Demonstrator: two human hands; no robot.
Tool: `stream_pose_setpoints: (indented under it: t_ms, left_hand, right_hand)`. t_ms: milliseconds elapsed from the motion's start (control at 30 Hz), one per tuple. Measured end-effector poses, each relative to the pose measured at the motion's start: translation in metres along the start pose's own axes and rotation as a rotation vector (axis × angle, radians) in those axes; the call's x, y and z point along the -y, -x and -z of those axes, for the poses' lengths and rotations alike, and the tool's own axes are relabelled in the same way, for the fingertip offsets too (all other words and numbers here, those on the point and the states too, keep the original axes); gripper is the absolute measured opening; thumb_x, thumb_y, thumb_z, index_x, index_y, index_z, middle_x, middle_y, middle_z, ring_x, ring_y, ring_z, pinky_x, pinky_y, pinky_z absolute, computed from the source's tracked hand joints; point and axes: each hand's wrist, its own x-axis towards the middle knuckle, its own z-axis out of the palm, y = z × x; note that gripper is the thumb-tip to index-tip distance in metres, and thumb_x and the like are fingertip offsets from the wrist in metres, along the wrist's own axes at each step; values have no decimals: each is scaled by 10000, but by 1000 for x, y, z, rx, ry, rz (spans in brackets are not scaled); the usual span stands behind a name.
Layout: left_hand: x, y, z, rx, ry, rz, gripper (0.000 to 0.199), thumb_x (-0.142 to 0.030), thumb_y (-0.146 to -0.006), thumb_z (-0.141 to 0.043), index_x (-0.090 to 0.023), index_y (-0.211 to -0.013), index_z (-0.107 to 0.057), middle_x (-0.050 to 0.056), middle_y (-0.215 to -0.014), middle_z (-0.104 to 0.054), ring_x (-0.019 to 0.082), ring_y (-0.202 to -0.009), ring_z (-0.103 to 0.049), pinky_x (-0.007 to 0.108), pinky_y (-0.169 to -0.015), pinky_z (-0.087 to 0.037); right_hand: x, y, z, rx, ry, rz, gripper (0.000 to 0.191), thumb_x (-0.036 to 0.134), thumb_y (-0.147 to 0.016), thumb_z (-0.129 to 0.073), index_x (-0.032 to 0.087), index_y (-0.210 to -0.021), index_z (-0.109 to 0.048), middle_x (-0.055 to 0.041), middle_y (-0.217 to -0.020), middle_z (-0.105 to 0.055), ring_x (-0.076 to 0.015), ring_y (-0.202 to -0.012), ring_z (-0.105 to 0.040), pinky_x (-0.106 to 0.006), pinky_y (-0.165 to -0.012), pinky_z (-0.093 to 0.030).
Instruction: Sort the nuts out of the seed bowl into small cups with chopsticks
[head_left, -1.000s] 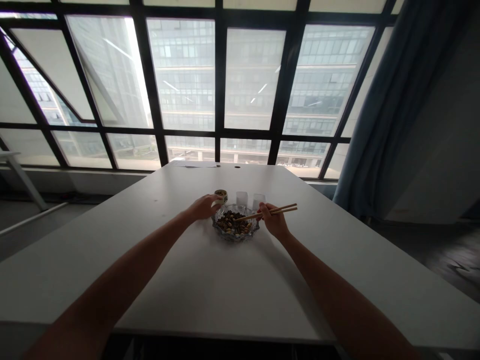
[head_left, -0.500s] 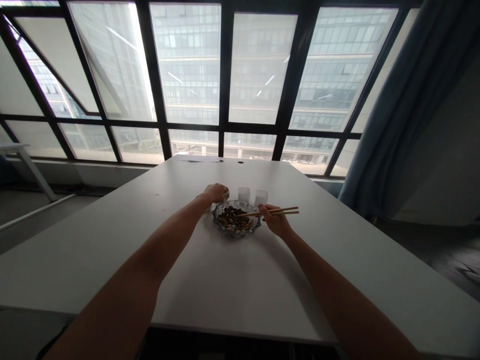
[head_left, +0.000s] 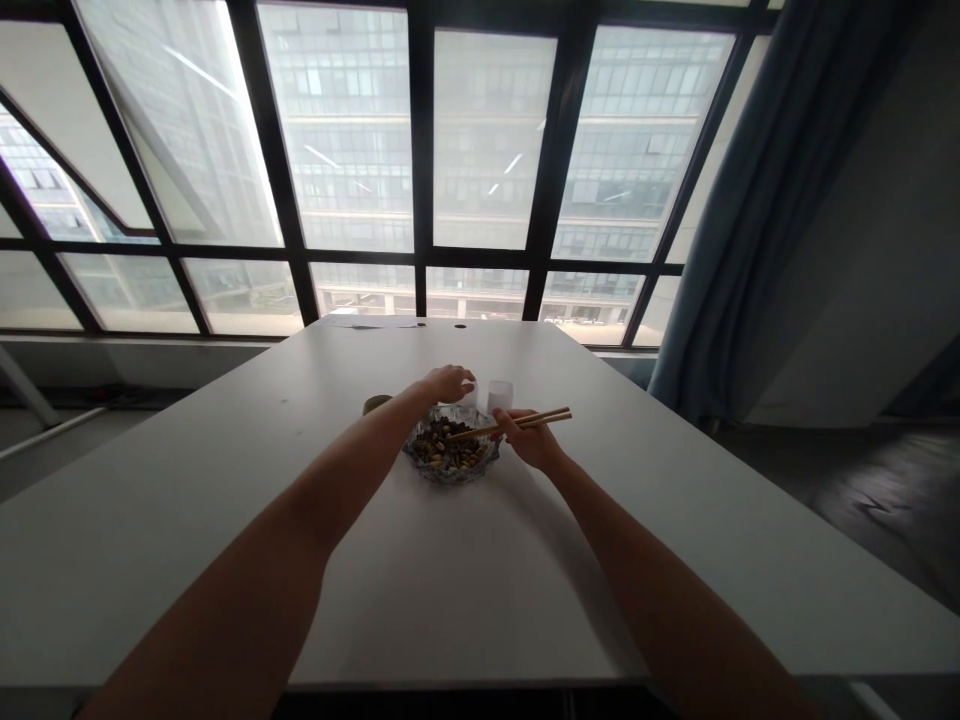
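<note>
A scalloped clear glass bowl (head_left: 452, 474) holds a mix of dark and pale nut-like or seed-like pieces (head_left: 448, 445). Just behind it, my left hand (head_left: 448, 382) reaches over to the left translucent cup (head_left: 469, 398), its curved fingers a little apart at the rim; I cannot tell whether they touch it. My right hand (head_left: 529, 438) is closed around a pair of wooden chopsticks (head_left: 536, 418), their tips lowered among the pieces. A second translucent cup (head_left: 500, 394) stands behind my right hand. Left of the bowl sits a round greenish-yellow thing (head_left: 376, 402), partly covered by my left forearm.
Everything stands on a long white table (head_left: 420, 580). White sheets (head_left: 375, 322) lie at its far end, near a dark round spot (head_left: 460, 326). Large windows (head_left: 484, 140) rise beyond it, with a blue curtain (head_left: 720, 260) on the right.
My left hand has moved right to the left cup, and the greenish-yellow thing now shows beside my forearm. The view has turned slightly right. My right hand keeps the chopsticks in the bowl.
</note>
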Motion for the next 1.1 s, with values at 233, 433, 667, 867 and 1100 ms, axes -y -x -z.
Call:
stream_pose_setpoints:
  t_ms: [233,433,667,867,1100]
  left_hand:
    - [-31,-34,-14,114,-49,-45,412,-285,-885,-609,-316,-1292,-667,65,-1321,-677,249,-1152,-656,347,-985,-522]
    - [-33,-34,-14,151,-83,-75,333,-244,-842,-621,-263,-1147,-753,95,-1160,-751,268,-1049,-694,348,-899,-543]
    - [-24,-15,-5,145,-37,-133,315,-241,-795,-661,-269,-1090,-768,35,-992,-789,198,-879,-713,258,-795,-540]
    - [-2,22,10,-22,56,-115,382,-372,-915,-571,-245,-1261,-671,42,-1114,-760,192,-960,-702,269,-831,-540]
    - [82,110,2,-376,93,156,450,-482,-949,-490,-192,-1261,-636,134,-1326,-641,341,-1254,-567,521,-1051,-460]
  right_hand:
    - [6,2,6,40,49,43,542,589,-929,-504,187,-633,-717,-51,-587,-701,-189,-541,-635,-276,-503,-422]
    - [8,2,9,77,35,58,512,544,-936,-511,185,-653,-741,-44,-574,-695,-186,-534,-623,-272,-496,-405]
    - [10,1,16,60,31,85,499,453,-936,-518,190,-545,-681,-36,-514,-645,-170,-518,-585,-280,-528,-421]
    - [6,-1,17,35,-60,86,476,520,-924,-545,195,-593,-655,-35,-546,-671,-174,-524,-605,-278,-522,-459]
    - [7,-4,8,-100,-106,113,551,672,-920,-491,206,-657,-624,-52,-562,-685,-201,-551,-655,-309,-560,-505]
